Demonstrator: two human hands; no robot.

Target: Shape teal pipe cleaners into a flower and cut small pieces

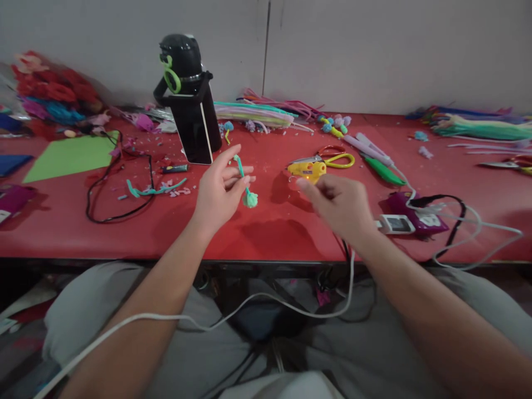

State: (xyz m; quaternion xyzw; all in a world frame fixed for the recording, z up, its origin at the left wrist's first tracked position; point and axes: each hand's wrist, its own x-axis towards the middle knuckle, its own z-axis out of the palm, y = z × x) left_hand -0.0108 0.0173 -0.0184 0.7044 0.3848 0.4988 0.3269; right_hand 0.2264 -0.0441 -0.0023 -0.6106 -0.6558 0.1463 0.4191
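My left hand (222, 188) is raised over the red table, pinching a short green pipe cleaner (241, 168) with a fluffy tuft (250, 199) at its lower end. Its other fingers are held apart. On the right, my right hand (343, 202) is closed with the thumb and curled fingers together. Whatever they hold, if anything, is hidden. Just beyond its thumb is a yellow glue gun (308, 169) with a small orange light, its lower part covered by the hand. Yellow-and-red-handled scissors (338, 159) lie behind the glue gun.
A black bottle (191, 105) stands at the back left. Bundles of pipe cleaners (257, 115) lie along the wall. Green bent pieces (155, 189) and scraps lie left. A lilac tool (369, 148) and a purple box (419, 216) with cables are right. A white cord (249, 299) crosses my lap.
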